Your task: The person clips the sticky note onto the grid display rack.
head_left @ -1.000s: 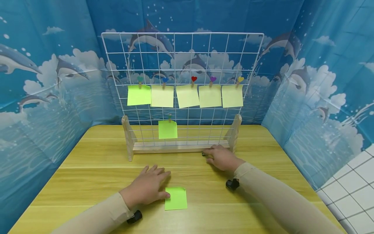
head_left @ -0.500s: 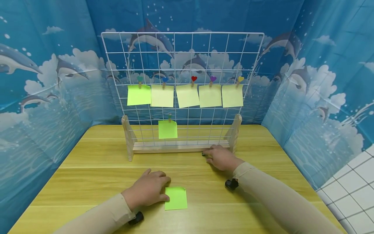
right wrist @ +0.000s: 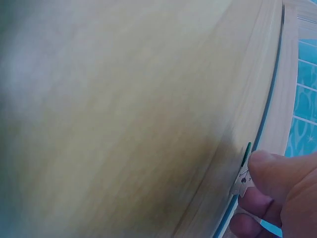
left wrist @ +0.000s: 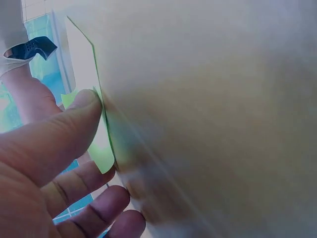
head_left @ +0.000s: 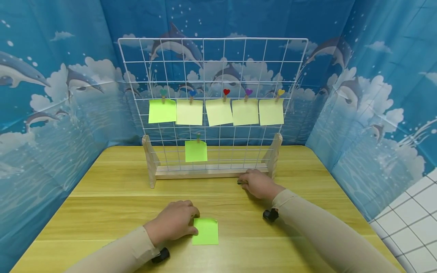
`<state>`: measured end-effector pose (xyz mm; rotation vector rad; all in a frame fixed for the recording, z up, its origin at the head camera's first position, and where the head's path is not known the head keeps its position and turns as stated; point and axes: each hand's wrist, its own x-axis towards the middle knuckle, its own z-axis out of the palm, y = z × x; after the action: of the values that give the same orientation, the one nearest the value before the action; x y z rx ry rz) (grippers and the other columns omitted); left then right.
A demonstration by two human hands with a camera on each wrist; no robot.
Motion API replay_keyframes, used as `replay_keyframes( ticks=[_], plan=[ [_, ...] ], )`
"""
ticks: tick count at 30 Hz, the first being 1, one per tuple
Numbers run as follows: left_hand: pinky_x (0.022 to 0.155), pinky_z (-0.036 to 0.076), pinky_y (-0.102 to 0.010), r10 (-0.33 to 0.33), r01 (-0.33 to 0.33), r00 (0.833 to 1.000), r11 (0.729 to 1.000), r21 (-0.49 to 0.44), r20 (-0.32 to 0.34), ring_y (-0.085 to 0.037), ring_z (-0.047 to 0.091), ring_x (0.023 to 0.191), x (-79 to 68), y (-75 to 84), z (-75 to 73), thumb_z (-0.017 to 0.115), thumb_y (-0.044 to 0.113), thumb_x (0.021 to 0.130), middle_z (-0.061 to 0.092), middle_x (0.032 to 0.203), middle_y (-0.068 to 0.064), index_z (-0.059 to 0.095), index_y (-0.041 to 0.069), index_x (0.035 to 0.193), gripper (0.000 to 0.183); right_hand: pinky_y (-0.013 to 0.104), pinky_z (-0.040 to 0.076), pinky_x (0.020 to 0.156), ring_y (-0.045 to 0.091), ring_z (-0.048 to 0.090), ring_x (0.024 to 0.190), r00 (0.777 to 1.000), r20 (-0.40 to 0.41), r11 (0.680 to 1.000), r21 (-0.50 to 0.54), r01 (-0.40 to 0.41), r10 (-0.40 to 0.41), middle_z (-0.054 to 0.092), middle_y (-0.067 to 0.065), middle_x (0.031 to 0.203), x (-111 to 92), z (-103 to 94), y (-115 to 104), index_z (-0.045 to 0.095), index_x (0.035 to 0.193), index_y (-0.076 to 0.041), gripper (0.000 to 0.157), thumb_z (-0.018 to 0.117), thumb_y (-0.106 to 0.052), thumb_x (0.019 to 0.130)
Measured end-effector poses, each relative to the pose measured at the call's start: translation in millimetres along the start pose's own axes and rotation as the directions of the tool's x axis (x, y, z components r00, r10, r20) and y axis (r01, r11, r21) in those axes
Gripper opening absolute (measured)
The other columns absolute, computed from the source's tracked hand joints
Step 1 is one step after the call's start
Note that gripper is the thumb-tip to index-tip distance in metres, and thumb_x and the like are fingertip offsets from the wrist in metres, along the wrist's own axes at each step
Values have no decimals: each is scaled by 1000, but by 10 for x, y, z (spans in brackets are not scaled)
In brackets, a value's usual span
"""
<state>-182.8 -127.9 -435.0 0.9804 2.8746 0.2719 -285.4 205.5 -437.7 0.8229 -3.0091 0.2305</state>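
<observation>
On the tabletop lies a bright green sticky note (head_left: pixel 206 232). My left hand (head_left: pixel 173 223) is at its left edge; in the left wrist view the thumb (left wrist: pixel 81 119) lies against the note (left wrist: pixel 96 124) and the index fingertip meets its lower corner. Just before the rack's wooden base, my right hand (head_left: pixel 257 184) pinches a small wooden clothespin (right wrist: pixel 241 182) with a green end, partly hidden by the fingers. A white wire grid rack (head_left: pixel 213 38) stands behind, with a row of pale yellow and green notes clipped by heart-topped clothespins. Below them hangs another green note (head_left: pixel 196 151).
The rack's wooden base bar (head_left: pixel 205 173) and two side feet (head_left: pixel 150 161) stand across the back of the wooden table (head_left: pixel 112 212). A blue dolphin-print curtain (head_left: pixel 68 125) surrounds the table on the back and sides. White tiles (head_left: pixel 414 212) show at lower right.
My left fingers have curled in toward the note's upper left corner, and the note has shifted very slightly. My right fingers have tightened around the clothespin and drawn it slightly toward me.
</observation>
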Motion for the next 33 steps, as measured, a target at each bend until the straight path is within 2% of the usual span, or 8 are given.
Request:
replay_keyframes(
  ticks=[6, 11, 16, 20, 25, 33],
  plan=[
    [90, 54, -49, 0, 0, 1000, 998, -61, 1, -14, 65, 95, 1, 8, -13, 88, 39, 83, 70, 104, 3, 77, 14, 115, 42, 42, 60, 91, 19, 72, 97, 1000, -20, 999, 44, -12, 13, 77, -1, 103, 24, 45, 33, 78, 107, -15, 10, 71, -13, 101],
    [84, 53, -44, 10, -10, 1000, 997, -77, 2, -5, 54, 80, 20, -6, 9, 89, 36, 83, 63, 91, 10, 77, 15, 111, 37, 40, 61, 86, 18, 72, 92, 999, -2, 998, 50, -33, 33, 77, -1, 100, 30, 36, 21, 77, 106, -16, 8, 72, -12, 101],
    [78, 51, -38, 18, -17, 1000, 996, -92, 5, -4, 49, 75, 41, -11, 29, 89, 35, 84, 57, 84, 13, 77, 16, 107, 32, 43, 61, 91, 21, 74, 98, 999, 9, 998, 42, -44, 44, 79, 1, 107, 24, 27, 18, 79, 113, -16, 15, 70, -11, 102],
    [73, 50, -32, 14, -12, 1000, 992, -127, 13, -4, 49, 74, 47, -13, 26, 89, 32, 84, 57, 83, 12, 77, 15, 105, 30, 44, 61, 94, 23, 75, 104, 1000, 0, 1000, 11, 4, -4, 79, 1, 112, 17, 27, 20, 79, 117, -17, 22, 66, -6, 103],
    [70, 49, -29, 1, 4, 1000, 984, -177, 25, -5, 50, 73, 47, -6, 6, 90, 29, 84, 57, 83, 10, 75, 14, 102, 27, 44, 60, 96, 24, 75, 104, 997, -23, 996, -52, 72, -73, 80, 2, 111, 3, 36, 27, 80, 113, -16, 24, 66, -1, 101],
    [70, 48, -28, -16, 28, 999, 970, -242, 50, -5, 50, 73, 62, 9, 0, 89, 23, 85, 58, 84, 9, 71, 16, 97, 23, 44, 60, 97, 26, 74, 107, 999, 0, 998, -35, 54, -54, 79, 4, 114, -2, 37, 42, 80, 114, -13, 27, 62, 3, 102]
  ],
)
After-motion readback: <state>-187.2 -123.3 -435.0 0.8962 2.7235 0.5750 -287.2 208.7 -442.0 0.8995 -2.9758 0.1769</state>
